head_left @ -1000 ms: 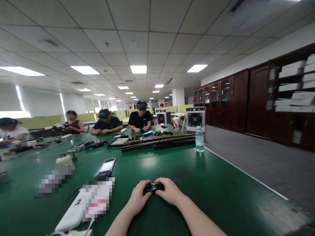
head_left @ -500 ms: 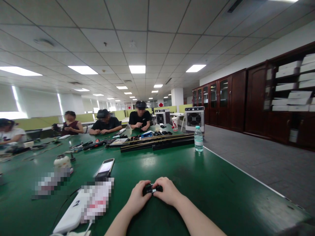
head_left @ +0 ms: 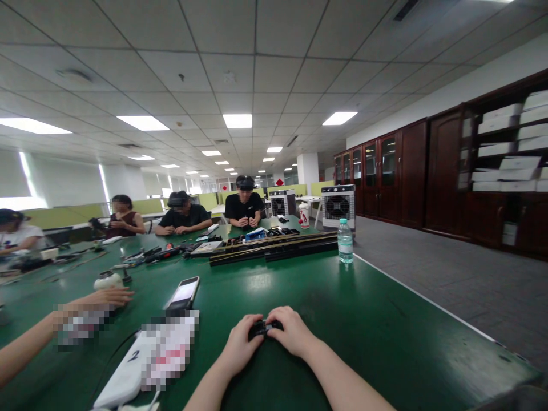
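Note:
Both my hands meet over the green table (head_left: 385,319), gripping a small black object with a pale band (head_left: 266,327). My left hand (head_left: 242,338) pinches its left end between thumb and fingers. On the other end, my right hand (head_left: 293,331) is closed the same way. Fingers cover much of the object, so its exact kind cannot be made out. To the left lie a phone (head_left: 185,292) with a lit screen and a white power bank (head_left: 128,365) marked 2, beside a blurred-out packet (head_left: 173,351).
A co-worker's arm (head_left: 38,331) reaches in from the left over another blurred packet. Black rails (head_left: 274,251) and tools lie across the table. A water bottle (head_left: 345,242) stands near the right edge. Several people sit along the far side.
A co-worker's arm has come in from the left, its hand near the white jar. My hands stay in nearly the same place, still on the black object.

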The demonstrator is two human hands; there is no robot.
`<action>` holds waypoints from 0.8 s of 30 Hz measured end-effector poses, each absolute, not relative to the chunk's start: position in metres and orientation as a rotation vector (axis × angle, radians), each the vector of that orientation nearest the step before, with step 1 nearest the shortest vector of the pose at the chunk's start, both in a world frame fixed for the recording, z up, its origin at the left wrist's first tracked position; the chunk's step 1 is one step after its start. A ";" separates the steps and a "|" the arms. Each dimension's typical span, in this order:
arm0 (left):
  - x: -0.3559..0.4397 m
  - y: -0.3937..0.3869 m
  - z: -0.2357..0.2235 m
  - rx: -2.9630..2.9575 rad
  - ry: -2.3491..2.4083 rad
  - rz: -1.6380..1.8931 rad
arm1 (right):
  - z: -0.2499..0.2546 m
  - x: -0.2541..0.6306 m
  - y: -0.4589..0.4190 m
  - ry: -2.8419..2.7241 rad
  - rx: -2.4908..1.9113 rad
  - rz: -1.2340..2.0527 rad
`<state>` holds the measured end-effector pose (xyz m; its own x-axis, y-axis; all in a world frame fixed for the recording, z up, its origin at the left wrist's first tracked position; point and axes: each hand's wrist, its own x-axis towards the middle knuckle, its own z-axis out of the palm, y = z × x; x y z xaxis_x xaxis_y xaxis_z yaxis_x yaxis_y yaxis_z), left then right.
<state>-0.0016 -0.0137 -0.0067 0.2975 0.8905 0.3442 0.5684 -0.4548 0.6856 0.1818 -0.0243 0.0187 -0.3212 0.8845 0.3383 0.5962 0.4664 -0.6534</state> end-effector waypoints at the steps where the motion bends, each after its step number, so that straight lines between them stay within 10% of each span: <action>1: -0.001 -0.014 -0.006 2.133 1.307 0.984 | 0.019 0.182 -0.023 -2.006 -1.217 0.565; 24: -0.001 -0.018 -0.002 2.078 1.386 0.919 | 0.011 0.210 0.006 -1.567 -1.273 0.642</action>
<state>-0.0007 -0.0177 -0.0017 0.2630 0.9267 0.2686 0.6080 -0.3753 0.6996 0.2102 0.0058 0.0111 0.0284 0.9345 0.3550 0.4171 0.3116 -0.8538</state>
